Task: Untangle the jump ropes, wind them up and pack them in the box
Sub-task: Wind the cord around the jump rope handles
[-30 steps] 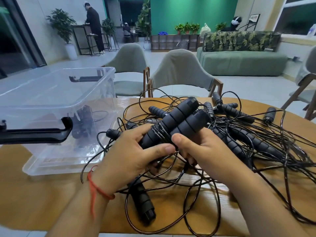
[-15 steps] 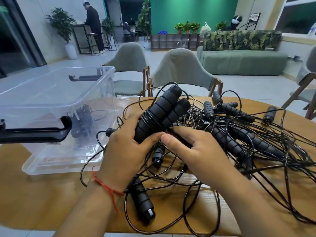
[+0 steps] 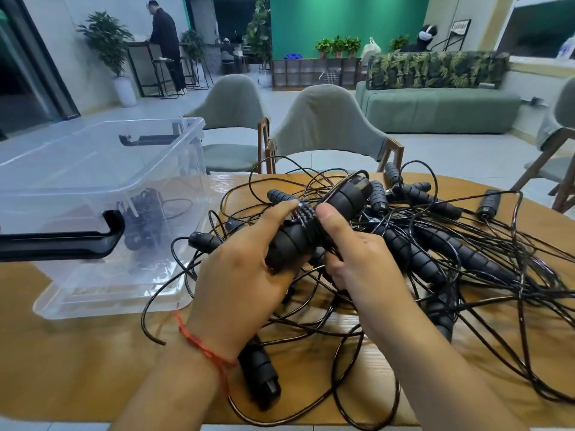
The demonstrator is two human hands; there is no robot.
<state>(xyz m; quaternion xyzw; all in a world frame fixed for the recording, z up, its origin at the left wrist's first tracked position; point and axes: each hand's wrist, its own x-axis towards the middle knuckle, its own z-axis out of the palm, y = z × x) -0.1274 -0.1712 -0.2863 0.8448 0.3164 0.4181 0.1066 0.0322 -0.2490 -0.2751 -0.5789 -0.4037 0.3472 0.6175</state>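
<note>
A pair of black jump-rope handles (image 3: 323,217) with cord wound round their middle is held above the table centre. My left hand (image 3: 245,272) grips the lower part of the pair. My right hand (image 3: 351,256) pinches the wound cord, thumb pressed on the coil. Behind and to the right lies a tangled heap of black ropes and handles (image 3: 451,244). One loose handle (image 3: 261,377) lies on the wood below my left wrist. The clear plastic box (image 3: 102,287) stands at the left, with one wound rope bundle (image 3: 143,219) inside.
The box has black latch handles (image 3: 62,241). The wooden table (image 3: 77,368) has a rounded edge; loose cord loops spread over its front and right side. Grey chairs (image 3: 326,126) stand behind the table. A person stands at a counter far back left.
The handle pair swung from pointing up-right to steeper and back, moving slightly left toward the box. My right thumb has shifted up onto the wound cord.
</note>
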